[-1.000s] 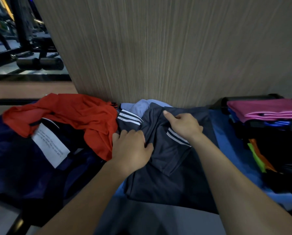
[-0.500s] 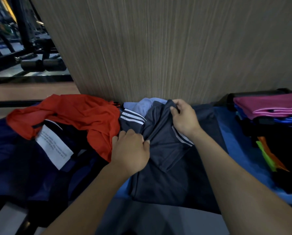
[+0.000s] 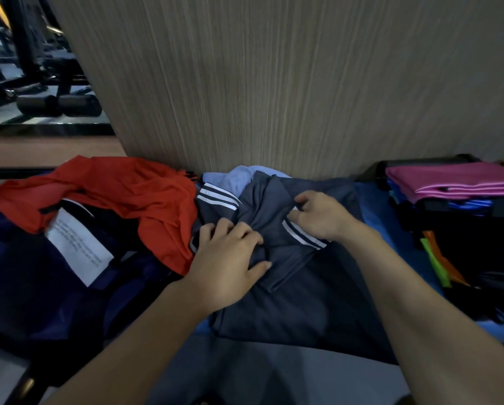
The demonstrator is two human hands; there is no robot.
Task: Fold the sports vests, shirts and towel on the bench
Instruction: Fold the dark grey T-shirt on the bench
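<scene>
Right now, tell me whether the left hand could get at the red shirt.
Probably yes: the left hand grips the grey striped shirt right beside the red shirt, with nothing between them, though it must let go first.

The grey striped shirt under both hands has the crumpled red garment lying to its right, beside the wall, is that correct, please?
Not quite: the head view shows the red garment crumpled to the left of the grey striped shirt, beside the wall. Both the left hand and right hand are on the shirt.

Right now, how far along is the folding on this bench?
Done: a folded stack sits at the right, pink on top. In hand: both hands, left hand and right hand, work the grey striped shirt. Left: the red shirt and dark clothes lie crumpled.
</scene>
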